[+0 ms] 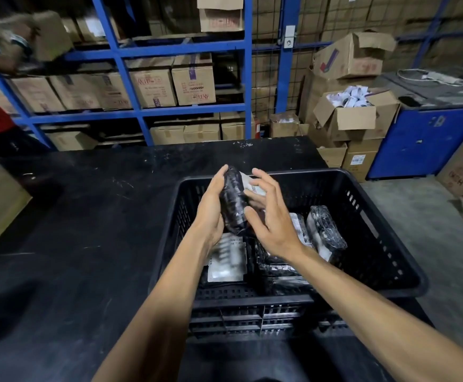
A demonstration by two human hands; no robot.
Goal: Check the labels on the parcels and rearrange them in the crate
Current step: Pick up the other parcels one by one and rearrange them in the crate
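While the left hand (211, 208) grips a black plastic-wrapped parcel (233, 201) upright above the black slotted plastic crate (376, 244), the right hand (271, 219) hovers just beside it, fingers spread, gripping nothing. Its white label (252, 184) faces the right hand. Further wrapped parcels (325, 232) lie in the crate below.

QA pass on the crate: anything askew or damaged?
No damage visible. One wrapped parcel leans tilted against the crate right wall, while the labelled one lies flat. Left hand holds another parcel above.
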